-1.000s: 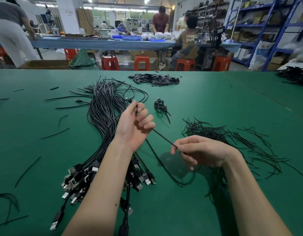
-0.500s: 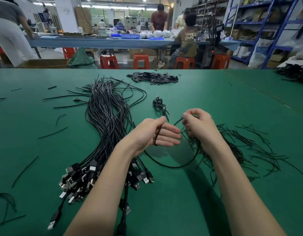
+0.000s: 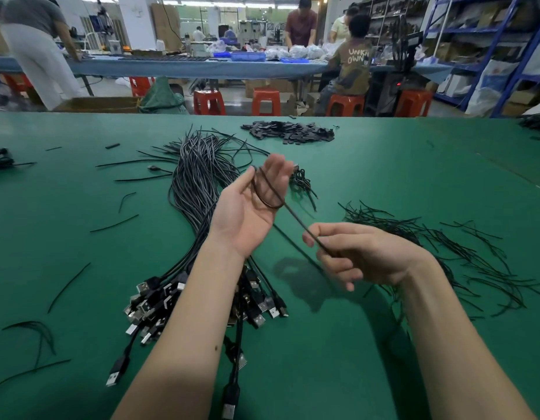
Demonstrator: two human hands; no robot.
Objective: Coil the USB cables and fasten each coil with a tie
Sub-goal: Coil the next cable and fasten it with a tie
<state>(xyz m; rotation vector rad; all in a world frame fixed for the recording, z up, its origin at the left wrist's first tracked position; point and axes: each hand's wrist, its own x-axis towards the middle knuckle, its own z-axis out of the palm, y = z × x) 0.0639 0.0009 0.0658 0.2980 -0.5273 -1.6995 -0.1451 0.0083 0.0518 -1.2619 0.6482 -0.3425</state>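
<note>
My left hand (image 3: pixel 247 213) is raised palm toward me over the green table (image 3: pixel 414 177), with loops of a black USB cable (image 3: pixel 270 203) wound round its fingers and thumb. From that coil one strand runs taut down to my right hand (image 3: pixel 362 256), which pinches it between thumb and forefinger. Below my left arm lies a thick bundle of loose USB cables (image 3: pixel 199 183), plugs toward me. A spread of thin black ties (image 3: pixel 444 247) lies to the right of my right hand. One small tied coil (image 3: pixel 302 183) sits just beyond my left hand.
A heap of small flat black pieces (image 3: pixel 290 133) lies near the table's far edge. Stray ties (image 3: pixel 68 286) are scattered over the left side. More cables (image 3: pixel 535 122) sit at the far right. People work at another bench beyond red stools.
My left hand has lifted and turned palm toward me with more cable looped round it. My right hand has drawn back down and right, pulling the strand taut.
</note>
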